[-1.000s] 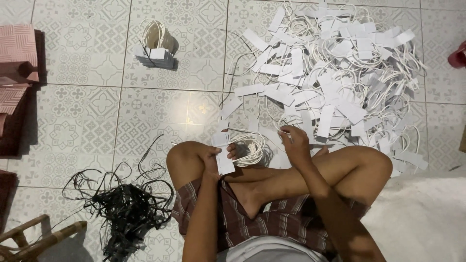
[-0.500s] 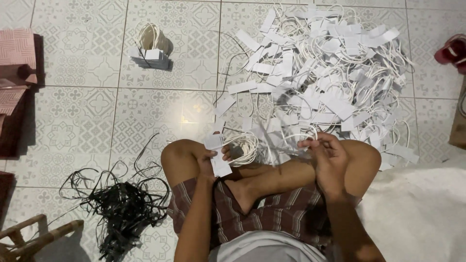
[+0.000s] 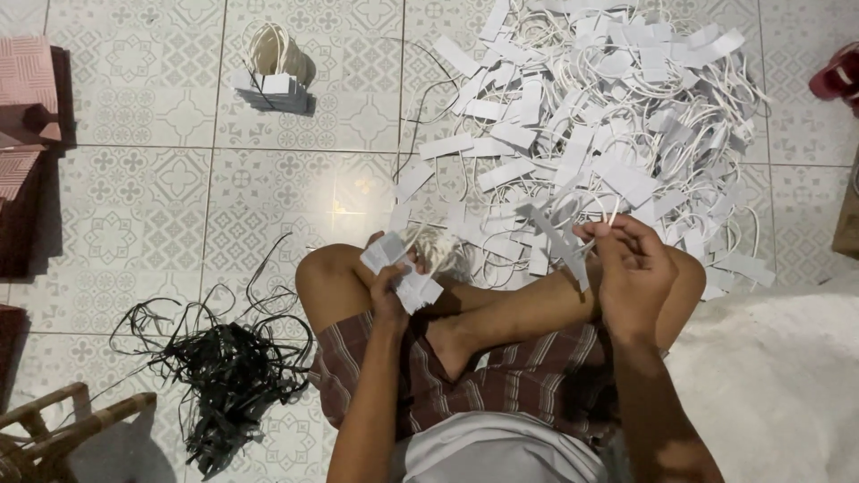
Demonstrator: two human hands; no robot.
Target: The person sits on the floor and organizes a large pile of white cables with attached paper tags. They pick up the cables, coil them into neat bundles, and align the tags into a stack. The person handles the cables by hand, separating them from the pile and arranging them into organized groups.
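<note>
We pinch a small stack of white tags (image 3: 400, 268) in our left hand (image 3: 390, 288) and one corded tag (image 3: 562, 243) in our right hand (image 3: 631, 268), one tied bundle (image 3: 271, 72) done on the floor (image 3: 134, 206), big loose pile (image 3: 608, 116) left.

This looks like a home where piecework is done on the floor. The pale grey patterned ceramic floor tiles (image 3: 134, 233) are of a household kind, and a person sits cross-legged on them in striped shorts. A large heap of white paper tags with looped white cords (image 3: 608, 116) lies ahead, a tangle of black plastic strips (image 3: 219, 376) alongside, and a wooden chair frame (image 3: 54, 429) at the corner.
</note>
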